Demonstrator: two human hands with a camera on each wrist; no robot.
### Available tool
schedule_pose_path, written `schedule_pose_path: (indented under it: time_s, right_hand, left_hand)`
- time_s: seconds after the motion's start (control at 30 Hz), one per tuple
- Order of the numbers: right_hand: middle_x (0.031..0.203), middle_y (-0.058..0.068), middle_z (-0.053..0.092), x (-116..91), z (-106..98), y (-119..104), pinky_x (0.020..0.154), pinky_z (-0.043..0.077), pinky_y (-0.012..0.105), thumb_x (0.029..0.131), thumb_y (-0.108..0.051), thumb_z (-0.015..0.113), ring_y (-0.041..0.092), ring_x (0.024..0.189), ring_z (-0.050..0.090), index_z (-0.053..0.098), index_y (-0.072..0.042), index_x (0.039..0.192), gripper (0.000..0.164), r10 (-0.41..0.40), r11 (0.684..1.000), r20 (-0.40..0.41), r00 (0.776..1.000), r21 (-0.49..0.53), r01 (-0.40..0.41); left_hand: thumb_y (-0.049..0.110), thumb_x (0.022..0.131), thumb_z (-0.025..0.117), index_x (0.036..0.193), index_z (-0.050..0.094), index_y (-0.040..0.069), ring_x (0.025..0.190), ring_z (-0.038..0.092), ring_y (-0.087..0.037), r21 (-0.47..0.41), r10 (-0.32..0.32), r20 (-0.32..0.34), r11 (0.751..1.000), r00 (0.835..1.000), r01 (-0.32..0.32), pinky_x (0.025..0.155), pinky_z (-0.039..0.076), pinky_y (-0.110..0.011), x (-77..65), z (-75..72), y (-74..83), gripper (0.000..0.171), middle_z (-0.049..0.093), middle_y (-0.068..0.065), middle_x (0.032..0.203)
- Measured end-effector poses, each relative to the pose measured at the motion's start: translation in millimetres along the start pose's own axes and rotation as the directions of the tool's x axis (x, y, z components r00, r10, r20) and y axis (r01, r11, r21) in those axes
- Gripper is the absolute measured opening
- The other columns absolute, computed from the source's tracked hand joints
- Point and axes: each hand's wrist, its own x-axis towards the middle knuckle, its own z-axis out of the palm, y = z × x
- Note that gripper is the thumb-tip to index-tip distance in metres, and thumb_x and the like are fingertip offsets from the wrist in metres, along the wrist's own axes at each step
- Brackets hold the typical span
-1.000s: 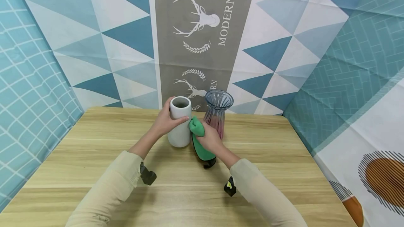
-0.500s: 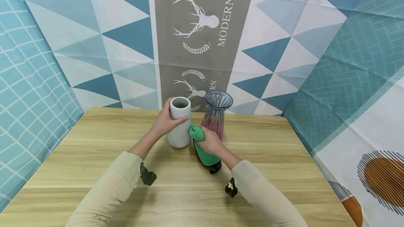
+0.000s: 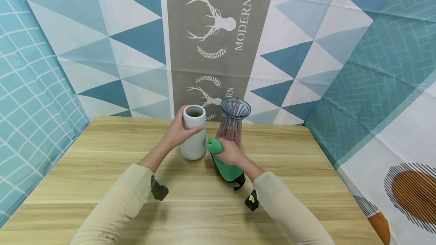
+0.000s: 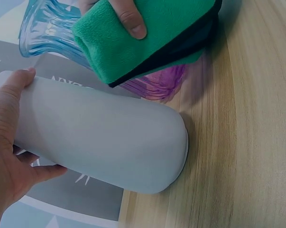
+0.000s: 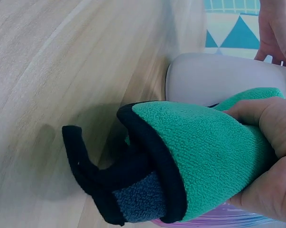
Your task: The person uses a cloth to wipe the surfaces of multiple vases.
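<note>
Your left grip (image 3: pixel 178 131) holds the white vase (image 3: pixel 194 143); from it, your right grip (image 3: pixel 232 152), clutching the green cloth (image 3: pixel 227 170), lies at four o'clock, the glass vase (image 3: pixel 233 127) at three.

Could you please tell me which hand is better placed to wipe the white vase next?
Probably the right hand: it grips the green cloth beside the white vase, while the left hand is occupied holding the vase.
</note>
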Motion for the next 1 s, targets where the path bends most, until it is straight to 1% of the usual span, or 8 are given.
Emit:
schedule_pose_path:
  time_s: [0.07, 0.17, 0.33, 0.53, 0.7, 0.83, 0.93, 1.0]
  right_hand:
    - [0.118, 0.013, 0.062, 0, -1, 1, 0.089, 0.049, 0.044, 0.081, -0.008, 0.068, 0.028, 0.105, 0.060, 0.050, -0.006, 0.131, 0.053, -0.005, 1.000, -0.002, 1.000, -0.005, 0.005]
    - [0.119, 0.013, 0.062, 0, -2, 2, 0.089, 0.049, 0.044, 0.082, -0.009, 0.068, 0.027, 0.106, 0.060, 0.049, -0.006, 0.131, 0.053, 0.010, 1.000, -0.019, 1.000, 0.018, -0.009]
    - [0.119, 0.014, 0.062, 2, -5, 0, 0.089, 0.049, 0.044, 0.083, -0.010, 0.068, 0.027, 0.104, 0.060, 0.047, -0.007, 0.135, 0.056, 0.026, 0.997, -0.096, 0.995, 0.074, -0.019]
    - [0.117, 0.013, 0.063, 5, -8, -4, 0.086, 0.050, 0.044, 0.084, -0.010, 0.066, 0.027, 0.101, 0.061, 0.043, -0.010, 0.139, 0.059, 0.037, 0.989, -0.222, 0.974, 0.150, -0.003]
    - [0.120, 0.011, 0.063, 9, -9, -9, 0.086, 0.050, 0.043, 0.086, -0.013, 0.064, 0.026, 0.102, 0.061, 0.043, -0.014, 0.140, 0.058, 0.040, 0.981, -0.316, 0.948, 0.193, 0.023]
    - [0.128, 0.009, 0.059, 12, -12, -15, 0.090, 0.049, 0.043, 0.086, -0.015, 0.063, 0.025, 0.109, 0.059, 0.041, -0.019, 0.142, 0.060, 0.048, 0.976, -0.352, 0.935, 0.215, 0.030]
    - [0.133, 0.007, 0.056, 14, -14, -19, 0.092, 0.048, 0.043, 0.087, -0.018, 0.063, 0.025, 0.113, 0.058, 0.039, -0.023, 0.143, 0.062, 0.051, 0.975, -0.363, 0.930, 0.218, 0.032]
    - [0.135, 0.007, 0.054, 14, -14, -21, 0.093, 0.048, 0.044, 0.087, -0.018, 0.063, 0.026, 0.116, 0.057, 0.037, -0.023, 0.144, 0.062, 0.047, 0.974, -0.366, 0.929, 0.225, 0.039]
  left_hand:
    - [0.031, 0.077, 0.076, 0.143, 0.025, 0.015, 0.114, 0.053, -0.031, 0.000, 0.001, -0.001, 1.000, 1.000, -0.001, 0.091, 0.046, -0.052, 0.4, 0.0, 0.5, 0.085, 0.050, -0.010, 0.130]
    - [0.030, 0.077, 0.077, 0.143, 0.026, 0.014, 0.114, 0.053, -0.031, -0.005, 0.003, -0.001, 1.000, 1.000, -0.003, 0.092, 0.046, -0.052, 1.1, -0.1, 0.8, 0.085, 0.050, -0.011, 0.130]
    - [0.031, 0.077, 0.076, 0.143, 0.026, 0.015, 0.113, 0.053, -0.031, 0.000, -0.002, 0.000, 1.000, 1.000, 0.002, 0.091, 0.046, -0.052, 2.1, 0.1, 0.3, 0.084, 0.051, -0.011, 0.129]
    - [0.029, 0.078, 0.076, 0.142, 0.026, 0.013, 0.113, 0.054, -0.032, 0.006, -0.002, 0.003, 1.000, 1.000, 0.002, 0.090, 0.047, -0.051, 3.0, 0.4, 0.3, 0.083, 0.050, -0.011, 0.128]
    - [0.026, 0.078, 0.076, 0.141, 0.027, 0.013, 0.111, 0.054, -0.032, 0.004, 0.001, 0.007, 1.000, 1.000, -0.001, 0.089, 0.047, -0.051, 3.3, 0.5, 0.8, 0.081, 0.051, -0.011, 0.127]
    - [0.024, 0.077, 0.076, 0.140, 0.028, 0.012, 0.109, 0.055, -0.032, 0.006, 0.004, 0.002, 1.000, 1.000, -0.004, 0.089, 0.047, -0.050, 2.7, 0.6, 1.7, 0.081, 0.052, -0.012, 0.126]
    - [0.023, 0.077, 0.076, 0.141, 0.027, 0.011, 0.109, 0.055, -0.032, 0.004, 0.004, 0.001, 1.000, 1.000, -0.004, 0.089, 0.047, -0.050, 2.2, 0.5, 2.4, 0.081, 0.052, -0.013, 0.126]
    - [0.023, 0.077, 0.076, 0.141, 0.027, 0.011, 0.109, 0.055, -0.033, 0.003, 0.000, 0.002, 1.000, 1.000, 0.000, 0.089, 0.047, -0.050, 2.0, 0.4, 2.8, 0.081, 0.052, -0.013, 0.126]
